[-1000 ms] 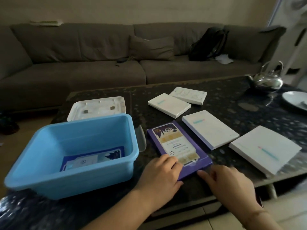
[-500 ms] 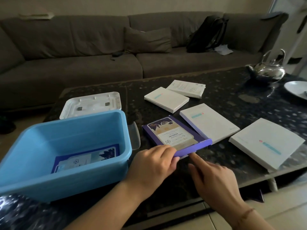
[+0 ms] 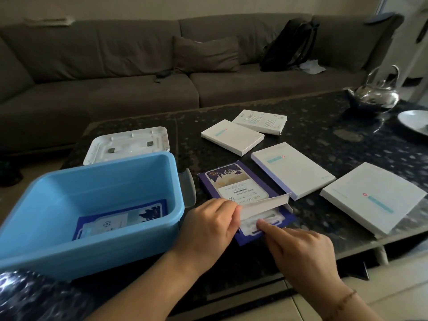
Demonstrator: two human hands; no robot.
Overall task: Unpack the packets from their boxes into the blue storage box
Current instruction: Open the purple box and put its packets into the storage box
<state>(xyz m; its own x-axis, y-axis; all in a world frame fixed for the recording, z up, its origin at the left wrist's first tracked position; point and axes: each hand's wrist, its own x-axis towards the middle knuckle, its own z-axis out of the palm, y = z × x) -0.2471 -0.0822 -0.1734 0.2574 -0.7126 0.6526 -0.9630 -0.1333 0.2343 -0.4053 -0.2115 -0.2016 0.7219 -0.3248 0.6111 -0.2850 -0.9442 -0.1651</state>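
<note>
A purple box (image 3: 234, 181) lies on the dark table just right of the blue storage box (image 3: 97, 205). Its near end flap (image 3: 264, 206) stands lifted, and a packet (image 3: 261, 220) shows in the opening. My left hand (image 3: 210, 224) holds the flap's left end. My right hand (image 3: 301, 247) has its index finger stretched out, with the fingertip on the exposed packet. One purple and white packet (image 3: 120, 218) lies flat on the bottom of the blue storage box. Several white boxes lie further right, among them one (image 3: 291, 169) beside the purple box and a larger one (image 3: 372, 198).
The storage box's white lid (image 3: 127, 143) lies upside down behind it. A metal kettle (image 3: 375, 95) and a white plate (image 3: 414, 120) stand at the table's far right. A grey sofa (image 3: 139, 66) with a black backpack (image 3: 289, 45) runs behind the table.
The purple box's near end went from closed to open: the flap is now lifted by my left hand. My right index finger moved from the box's edge onto the exposed packet.
</note>
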